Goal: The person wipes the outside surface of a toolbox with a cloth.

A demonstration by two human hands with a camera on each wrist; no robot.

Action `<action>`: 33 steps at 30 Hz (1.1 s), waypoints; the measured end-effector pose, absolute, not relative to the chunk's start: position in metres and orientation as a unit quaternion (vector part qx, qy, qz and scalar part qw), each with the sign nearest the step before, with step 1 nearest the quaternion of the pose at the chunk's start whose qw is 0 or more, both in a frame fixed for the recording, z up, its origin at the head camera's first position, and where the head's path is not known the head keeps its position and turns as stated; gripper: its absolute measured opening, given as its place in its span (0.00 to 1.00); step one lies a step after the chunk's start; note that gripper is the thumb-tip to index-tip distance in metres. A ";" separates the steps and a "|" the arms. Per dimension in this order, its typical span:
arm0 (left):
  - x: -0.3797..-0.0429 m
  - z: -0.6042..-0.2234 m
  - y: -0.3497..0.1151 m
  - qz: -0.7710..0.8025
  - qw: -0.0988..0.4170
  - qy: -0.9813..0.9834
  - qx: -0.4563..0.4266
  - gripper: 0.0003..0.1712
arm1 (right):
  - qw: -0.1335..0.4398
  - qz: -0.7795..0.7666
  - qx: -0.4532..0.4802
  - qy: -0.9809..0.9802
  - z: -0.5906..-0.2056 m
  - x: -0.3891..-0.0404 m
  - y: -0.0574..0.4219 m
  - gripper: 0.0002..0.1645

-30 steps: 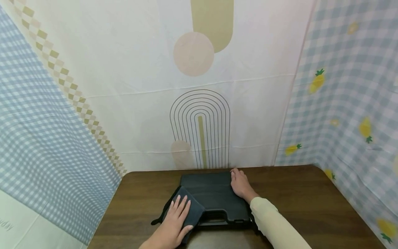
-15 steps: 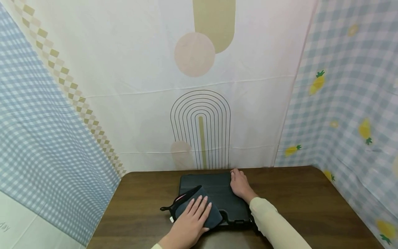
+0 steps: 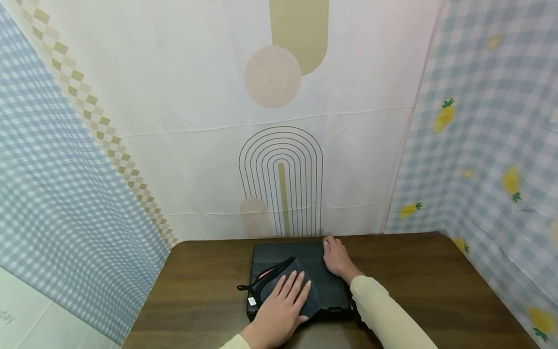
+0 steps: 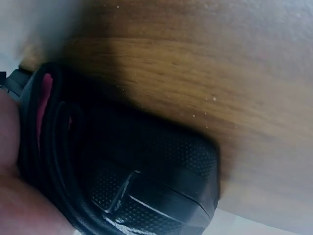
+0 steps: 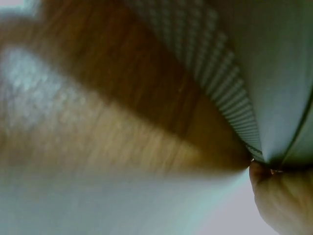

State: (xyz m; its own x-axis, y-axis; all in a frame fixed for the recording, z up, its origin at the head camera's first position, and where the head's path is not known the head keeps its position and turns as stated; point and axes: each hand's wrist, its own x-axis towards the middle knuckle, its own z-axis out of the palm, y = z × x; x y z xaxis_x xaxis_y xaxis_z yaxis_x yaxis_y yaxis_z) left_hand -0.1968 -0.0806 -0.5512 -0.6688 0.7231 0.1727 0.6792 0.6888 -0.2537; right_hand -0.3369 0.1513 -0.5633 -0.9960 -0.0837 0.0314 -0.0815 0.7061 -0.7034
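A black plastic carry case (image 3: 285, 250) with a textured side wall lies flat on the table. On its lid is a dark blue-grey cloth pad (image 3: 312, 294) with black trim, a hanging loop, a white tag and a bit of pink inside its fold. My left hand (image 3: 283, 304) lies flat over the pad with straight fingers, pressing it to the front part of the lid; the case's handle is hidden beneath. At the far right corner, my right hand (image 3: 337, 259) grips the case's edge. The right wrist view catches part of that hand (image 5: 287, 200) at the case's side (image 5: 274, 73).
The brown wooden table (image 3: 205, 271) extends to both sides of the case. Behind it hangs a white patterned cloth (image 3: 192, 169), close to the back edge. Blue checked cloths hang at the left (image 3: 78, 179) and right (image 3: 471, 145).
My left hand has slid the cloth pad rightward across the front of the case, covering the handle, and the pad has turned a little. The right hand keeps its hold on the corner.
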 end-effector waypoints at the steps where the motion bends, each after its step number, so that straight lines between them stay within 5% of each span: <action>1: -0.198 -0.550 -0.081 0.078 0.116 -0.913 -0.383 0.43 | 0.003 -0.379 -0.048 0.924 -0.563 -0.337 0.151 0.25; 16: -0.243 -0.524 -0.086 -0.085 -0.091 -0.925 -0.360 0.38 | -0.012 -0.362 -0.080 0.929 -0.562 -0.338 0.156 0.24; 33: -0.330 -0.523 -0.073 -0.113 -0.083 -0.960 -0.242 0.40 | -0.009 -0.369 -0.078 0.926 -0.567 -0.338 0.157 0.25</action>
